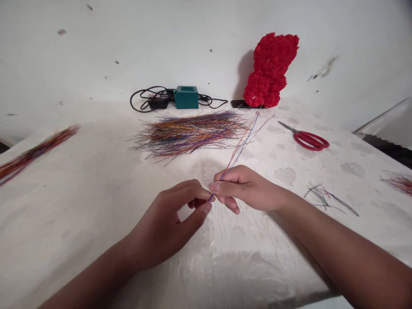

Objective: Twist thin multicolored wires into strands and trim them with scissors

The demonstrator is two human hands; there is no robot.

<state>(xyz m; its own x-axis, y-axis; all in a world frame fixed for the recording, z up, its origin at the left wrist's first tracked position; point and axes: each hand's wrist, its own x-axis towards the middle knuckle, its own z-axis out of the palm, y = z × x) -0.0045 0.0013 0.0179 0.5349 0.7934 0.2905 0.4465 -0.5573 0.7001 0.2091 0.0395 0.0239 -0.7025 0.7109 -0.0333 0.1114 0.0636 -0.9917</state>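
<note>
My left hand [174, 219] and my right hand [246, 186] meet over the middle of the white table [96, 193]. Both pinch the near end of a thin bunch of coloured wires [243, 141], which slants up and away to the right. My left thumb and forefinger close on the tip; my right fingers wrap the strands just behind it. Beyond them lies a big loose pile of coloured wires [189, 133].
Red scissors [307, 138] lie at the right. A second wire bundle [35, 152] lies far left, cut scraps [328, 196] and more wires [401, 182] at the right. Against the wall stand a teal box [186, 97] with black cables [151, 98] and a red rose bear [270, 71].
</note>
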